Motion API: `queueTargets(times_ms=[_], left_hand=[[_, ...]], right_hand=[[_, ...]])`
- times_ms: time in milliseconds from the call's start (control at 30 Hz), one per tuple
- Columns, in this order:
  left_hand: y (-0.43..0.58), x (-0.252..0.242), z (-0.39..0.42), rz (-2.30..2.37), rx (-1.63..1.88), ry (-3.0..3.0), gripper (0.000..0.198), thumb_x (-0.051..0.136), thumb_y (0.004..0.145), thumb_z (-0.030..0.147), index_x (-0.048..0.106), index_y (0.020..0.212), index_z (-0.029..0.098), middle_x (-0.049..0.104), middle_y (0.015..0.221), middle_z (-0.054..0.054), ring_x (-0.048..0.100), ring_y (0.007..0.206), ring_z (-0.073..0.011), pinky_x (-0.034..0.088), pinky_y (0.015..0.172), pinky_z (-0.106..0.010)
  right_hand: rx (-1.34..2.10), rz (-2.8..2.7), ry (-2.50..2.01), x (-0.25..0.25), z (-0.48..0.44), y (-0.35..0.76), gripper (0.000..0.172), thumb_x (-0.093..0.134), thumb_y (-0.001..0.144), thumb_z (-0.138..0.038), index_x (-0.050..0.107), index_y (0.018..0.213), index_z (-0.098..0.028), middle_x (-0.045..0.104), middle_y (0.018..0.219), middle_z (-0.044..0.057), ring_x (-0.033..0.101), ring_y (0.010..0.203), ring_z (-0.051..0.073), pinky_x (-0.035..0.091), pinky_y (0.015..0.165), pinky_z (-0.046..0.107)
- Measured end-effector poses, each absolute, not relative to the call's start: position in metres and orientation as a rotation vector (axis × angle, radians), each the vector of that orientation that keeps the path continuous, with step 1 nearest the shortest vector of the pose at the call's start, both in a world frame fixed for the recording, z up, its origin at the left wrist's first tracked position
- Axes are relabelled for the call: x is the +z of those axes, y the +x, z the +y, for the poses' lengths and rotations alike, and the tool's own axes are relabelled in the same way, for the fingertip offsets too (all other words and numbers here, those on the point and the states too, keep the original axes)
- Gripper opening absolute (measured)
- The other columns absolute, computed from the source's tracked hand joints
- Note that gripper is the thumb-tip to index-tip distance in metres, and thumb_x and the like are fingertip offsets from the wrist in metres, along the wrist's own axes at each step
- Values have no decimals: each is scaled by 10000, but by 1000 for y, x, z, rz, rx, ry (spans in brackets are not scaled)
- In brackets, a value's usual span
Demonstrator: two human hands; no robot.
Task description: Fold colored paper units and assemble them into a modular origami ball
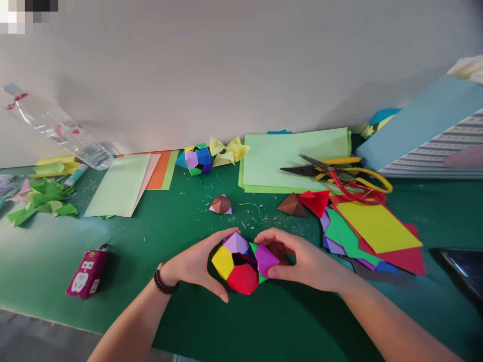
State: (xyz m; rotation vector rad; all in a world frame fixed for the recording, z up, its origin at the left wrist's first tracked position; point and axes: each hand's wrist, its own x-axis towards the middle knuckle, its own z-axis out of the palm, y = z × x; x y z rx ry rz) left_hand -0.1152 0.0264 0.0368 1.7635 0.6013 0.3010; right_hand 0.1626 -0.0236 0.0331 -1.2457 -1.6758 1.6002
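Observation:
A hollow ball folded from coloured paper (pixel 243 279) rests low over the table's front middle, with red, yellow and lilac faces around a dark opening. My left hand (pixel 190 262) curves around its left side, fingers behind and thumb in front. On the right, my right hand (pixel 305 259) pinches a purple folded paper piece (pixel 266 260) with green tips against the ball's edge; some of its fingers are hidden behind. Just beyond lie a small brown and lilac folded piece (pixel 221 204), a brown one (pixel 293 205) and a red one (pixel 315 202).
Scissors (pixel 339 183) lie at the right by stacked coloured paper (pixel 377 226). Behind are a multicoloured paper ball (pixel 198 160), pale green sheets (pixel 294 161) and a leaning plastic bottle (pixel 64 130). Left hold green scraps (pixel 49 196) and a purple box-like object (pixel 88 274).

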Motion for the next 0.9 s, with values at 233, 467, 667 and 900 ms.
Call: queueTargets(times_ms=[233, 467, 667, 900], left_hand=[[-116, 31, 29, 526, 490, 1561, 1062, 836, 578, 628, 410, 1472, 245, 464, 1504, -158, 447, 1383, -381, 368, 1150, -524], [-116, 23, 43, 1138, 1037, 1514, 293, 651, 891, 387, 644, 1095, 177, 707, 1051, -93, 687, 989, -209, 559, 897, -357], [-117, 28, 47, 1318, 1051, 2097, 248, 649, 881, 297, 646, 1115, 214, 661, 1173, -93, 629, 1112, -232, 541, 953, -419], [-112, 79, 3, 937, 506, 2128, 1051, 711, 613, 748, 341, 1490, 301, 303, 1573, -153, 341, 1439, -385, 401, 1132, -557]], right_hand=[[1578, -1604, -1237, 34, -18, 173, 491, 762, 748, -499, 623, 1138, -236, 670, 1021, 57, 648, 898, 225, 562, 781, 358], [1555, -1261, -1319, 30, -7, 188, 534, 729, 741, -592, 661, 1103, -205, 719, 1013, 107, 664, 821, 212, 542, 631, 306], [1353, -1453, -1414, 31, -6, 187, 452, 584, 854, -568, 679, 1124, -218, 740, 993, 92, 681, 802, 213, 544, 653, 327], [715, -1915, -1684, 21, 0, 181, 394, 553, 903, -478, 671, 1165, -209, 655, 1225, 120, 686, 1013, 281, 554, 834, 401]])
